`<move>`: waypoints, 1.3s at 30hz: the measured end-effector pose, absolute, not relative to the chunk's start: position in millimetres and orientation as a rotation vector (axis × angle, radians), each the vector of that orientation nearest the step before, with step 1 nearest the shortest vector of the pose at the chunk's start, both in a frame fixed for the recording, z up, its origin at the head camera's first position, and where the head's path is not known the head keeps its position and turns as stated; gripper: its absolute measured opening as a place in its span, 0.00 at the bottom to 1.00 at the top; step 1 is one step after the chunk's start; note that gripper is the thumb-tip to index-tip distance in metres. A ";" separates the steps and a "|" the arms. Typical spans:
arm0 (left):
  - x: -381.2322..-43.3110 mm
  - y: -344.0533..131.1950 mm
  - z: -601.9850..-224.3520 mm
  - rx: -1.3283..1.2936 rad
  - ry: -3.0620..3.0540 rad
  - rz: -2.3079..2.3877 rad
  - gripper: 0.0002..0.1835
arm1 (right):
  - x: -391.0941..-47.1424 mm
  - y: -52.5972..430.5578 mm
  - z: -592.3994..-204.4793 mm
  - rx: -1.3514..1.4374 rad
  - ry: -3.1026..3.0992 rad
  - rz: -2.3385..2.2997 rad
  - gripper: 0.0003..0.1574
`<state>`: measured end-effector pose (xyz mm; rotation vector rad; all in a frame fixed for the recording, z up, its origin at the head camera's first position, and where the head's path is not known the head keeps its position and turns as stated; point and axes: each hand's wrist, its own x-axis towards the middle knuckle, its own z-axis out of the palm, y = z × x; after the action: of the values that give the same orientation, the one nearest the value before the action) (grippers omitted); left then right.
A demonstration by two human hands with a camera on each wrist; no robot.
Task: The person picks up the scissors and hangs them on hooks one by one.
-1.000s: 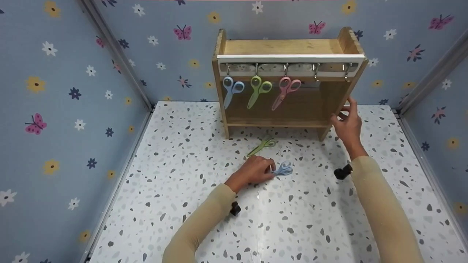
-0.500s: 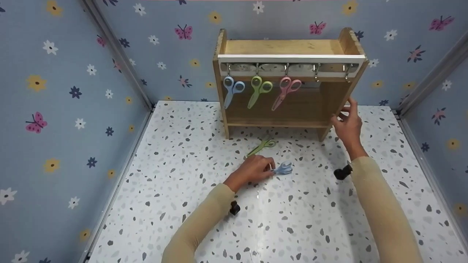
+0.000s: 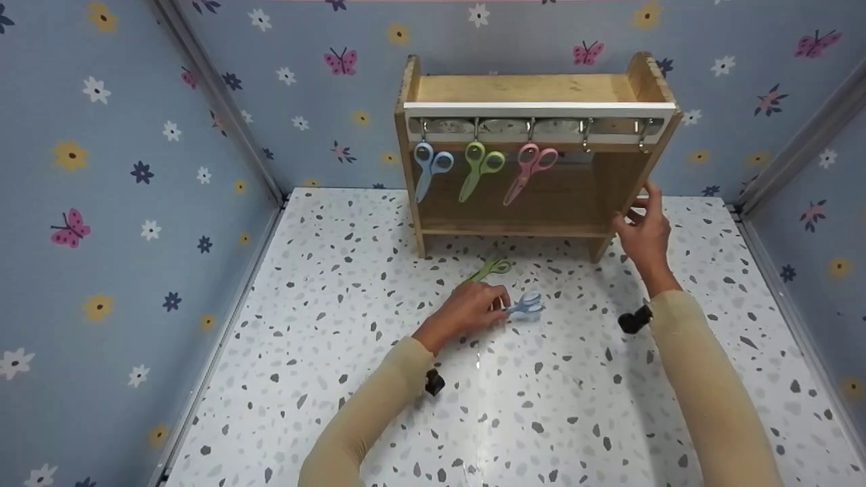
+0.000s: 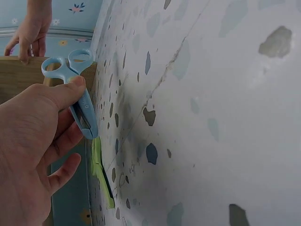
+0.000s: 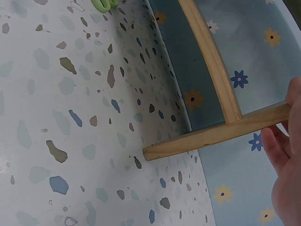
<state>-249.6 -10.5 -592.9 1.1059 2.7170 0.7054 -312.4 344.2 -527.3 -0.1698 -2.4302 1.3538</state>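
Note:
My left hand (image 3: 470, 308) pinches a pair of light blue scissors (image 3: 529, 304) by the blades, handles pointing away from the palm. In the left wrist view the thumb lies across these blue scissors (image 4: 86, 110), close over the tabletop. Green scissors (image 3: 497, 268) lie on the table just beyond that hand, which partly covers their blades. My right hand (image 3: 646, 233) grips the right side panel of a wooden rack (image 3: 521, 231). From the rack's hooks hang blue scissors (image 3: 424, 172), green scissors (image 3: 475, 169) and pink scissors (image 3: 522, 172), side by side.
Two bare hooks, a middle-right hook (image 3: 586, 135) and an end hook (image 3: 643, 135), are on the rack's white rail (image 3: 541, 106). The speckled white table (image 3: 541, 406) is bounded by patterned blue walls (image 3: 101, 270) on the left, back and right.
My left hand has shifted slightly away from me, and the blue scissors' handles have risen with it. The right hand keeps its place on the rack.

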 end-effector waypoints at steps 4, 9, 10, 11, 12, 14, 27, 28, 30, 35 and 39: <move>-251.1 -10.9 -590.1 1.109 2.729 0.739 0.10 | -311.9 343.7 -527.6 -0.159 -2.428 1.342 0.53; -251.2 -11.3 -586.7 1.123 2.747 0.782 0.10 | -310.6 344.6 -530.0 -0.120 -2.411 1.328 0.53; -251.2 -11.5 -585.9 1.126 2.748 0.786 0.10 | -310.5 344.6 -530.3 -0.117 -2.412 1.324 0.52; -251.2 -11.7 -585.2 1.130 2.749 0.786 0.10 | -310.5 344.6 -530.5 -0.118 -2.412 1.324 0.53; -251.3 -11.8 -584.5 1.130 2.751 0.784 0.10 | -310.6 344.6 -530.5 -0.121 -2.413 1.326 0.53; -251.7 -11.9 -583.0 1.132 2.755 0.782 0.11 | -310.7 344.4 -530.5 -0.126 -2.415 1.325 0.53; -256.8 -9.5 -572.2 1.114 2.748 0.861 0.10 | -311.2 344.7 -527.4 -0.137 -2.424 1.352 0.53; -257.2 -9.2 -571.3 1.115 2.750 0.865 0.10 | -311.3 344.9 -527.3 -0.140 -2.426 1.356 0.53; -257.9 -8.9 -569.3 1.118 2.754 0.873 0.10 | -311.3 345.1 -527.1 -0.148 -2.428 1.358 0.53; -258.4 -8.4 -562.4 1.115 2.760 0.900 0.10 | -310.8 345.5 -527.7 -0.138 -2.420 1.359 0.52; -258.6 -8.1 -556.9 1.103 2.759 0.935 0.10 | -310.0 345.6 -528.8 -0.127 -2.412 1.357 0.52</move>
<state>-258.6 -8.1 -556.9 1.1034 2.7586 0.9354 -310.0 345.6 -528.8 -0.1270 -2.4123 1.3573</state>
